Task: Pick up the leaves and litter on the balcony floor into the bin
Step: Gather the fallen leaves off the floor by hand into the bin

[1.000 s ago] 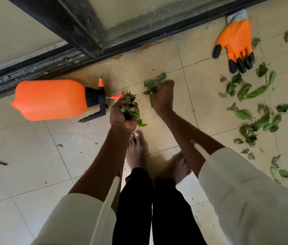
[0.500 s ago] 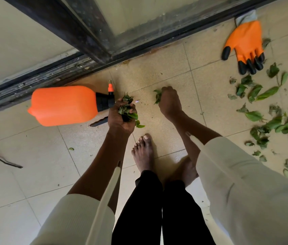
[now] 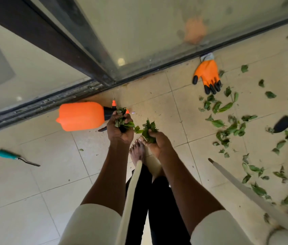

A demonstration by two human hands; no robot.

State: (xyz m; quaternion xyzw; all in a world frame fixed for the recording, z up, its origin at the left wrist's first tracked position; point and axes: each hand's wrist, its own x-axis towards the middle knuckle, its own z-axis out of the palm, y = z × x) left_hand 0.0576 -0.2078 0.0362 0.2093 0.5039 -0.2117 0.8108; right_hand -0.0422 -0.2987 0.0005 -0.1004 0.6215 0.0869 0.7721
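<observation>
Tiled balcony floor [image 3: 33, 183] below: left hand [image 3: 120, 131] clenches a clump of leaves [image 3: 122, 121] beside the orange spray bottle [image 3: 81, 115]; right hand [image 3: 157, 142] grasps another bunch [image 3: 149, 129]. Loose leaves [image 3: 231, 128] litter the floor's right side, near the orange glove [image 3: 207, 75].

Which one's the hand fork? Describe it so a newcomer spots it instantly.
Start at the sliding door track across the top, then drop to the orange spray bottle lying beside it. The hand fork lies alone on bare tile to that bottle's lower left. Its teal handle with thin metal prongs differs from the black-bladed trowel among the leaves.
</observation>
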